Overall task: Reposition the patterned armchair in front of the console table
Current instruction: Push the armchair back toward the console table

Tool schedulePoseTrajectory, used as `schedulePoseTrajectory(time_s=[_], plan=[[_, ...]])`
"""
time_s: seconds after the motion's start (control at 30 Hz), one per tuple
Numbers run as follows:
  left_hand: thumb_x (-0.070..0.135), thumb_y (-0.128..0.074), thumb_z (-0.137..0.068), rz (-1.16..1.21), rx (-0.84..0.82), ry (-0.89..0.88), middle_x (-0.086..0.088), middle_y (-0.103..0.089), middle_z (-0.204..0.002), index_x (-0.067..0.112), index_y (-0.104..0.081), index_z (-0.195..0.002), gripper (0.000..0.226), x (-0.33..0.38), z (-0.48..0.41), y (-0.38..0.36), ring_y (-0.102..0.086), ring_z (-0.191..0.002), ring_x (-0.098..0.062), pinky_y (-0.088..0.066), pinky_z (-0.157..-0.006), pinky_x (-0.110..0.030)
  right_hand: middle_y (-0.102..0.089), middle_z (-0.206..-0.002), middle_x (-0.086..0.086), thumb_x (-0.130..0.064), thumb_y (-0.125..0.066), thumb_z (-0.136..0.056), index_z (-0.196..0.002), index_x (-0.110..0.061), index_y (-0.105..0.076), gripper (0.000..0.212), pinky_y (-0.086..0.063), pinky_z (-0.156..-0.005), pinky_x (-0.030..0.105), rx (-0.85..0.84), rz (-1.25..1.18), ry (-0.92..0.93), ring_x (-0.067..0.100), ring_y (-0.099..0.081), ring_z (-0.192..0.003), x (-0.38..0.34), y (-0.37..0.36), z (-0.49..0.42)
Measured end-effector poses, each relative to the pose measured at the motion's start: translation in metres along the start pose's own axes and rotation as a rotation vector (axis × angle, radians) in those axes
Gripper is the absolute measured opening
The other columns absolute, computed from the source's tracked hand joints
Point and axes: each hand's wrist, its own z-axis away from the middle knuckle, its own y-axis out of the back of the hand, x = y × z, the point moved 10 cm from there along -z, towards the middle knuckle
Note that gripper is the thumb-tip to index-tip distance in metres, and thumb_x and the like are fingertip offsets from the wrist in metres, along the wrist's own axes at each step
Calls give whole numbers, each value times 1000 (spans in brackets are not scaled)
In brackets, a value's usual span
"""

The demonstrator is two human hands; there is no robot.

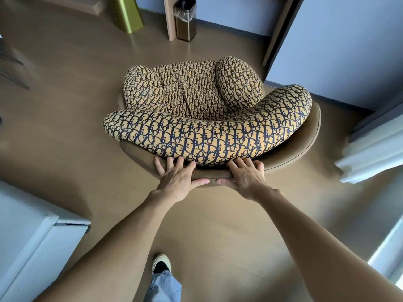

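The patterned armchair (202,118) fills the centre of the head view, seen from behind and above, with tan-and-navy printed cushions in a brown shell. My left hand (176,177) grips the top rim of the shell's back, fingers over the edge against the back cushion and thumb below. My right hand (244,175) holds the same rim just to the right, thumbs nearly meeting. Beyond the chair, at the top, a wooden leg of the console table (170,18) stands on the floor.
A dark waste bin (185,20) with a plastic liner stands by the table leg. A green-gold panel (128,14) leans at top left. A blue wall corner (327,51) is right of the chair. White furniture (32,236) sits lower left, white curtains (375,149) at right. My shoe (161,263) is below.
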Motion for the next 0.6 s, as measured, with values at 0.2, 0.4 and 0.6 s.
schedulePoseTrajectory(time_s=[0.2, 0.4, 0.6], plan=[[97, 6, -59, -35, 38, 2, -4, -53, -119, 34, -54, -121, 107, -9, -39, 14, -39, -120, -33, -5, -112, -72, -57, -113, -3, -93, -3, -75, -114, -26, -52, 92, -32, -94, 46, 47, 26, 7, 24, -49, -110, 10, 11, -40], [94, -8, -63, -66, 76, -1, -2, -57, -116, 32, -59, -115, 96, -18, -83, 27, -42, -119, -32, -7, -113, -69, -57, -118, -2, -93, -2, -73, -115, -25, -51, 93, -32, -96, 47, 62, 17, -6, 26, -48, -115, 18, 24, -80], [96, -3, -63, -88, 117, -32, 0, -57, -112, 32, -60, -114, 99, -33, -132, 40, -43, -116, -31, -9, -112, -68, -57, -121, -1, -92, -1, -72, -116, -25, -50, 94, -34, -100, 49, 77, 9, -37, 27, -47, -116, 22, 38, -126]])
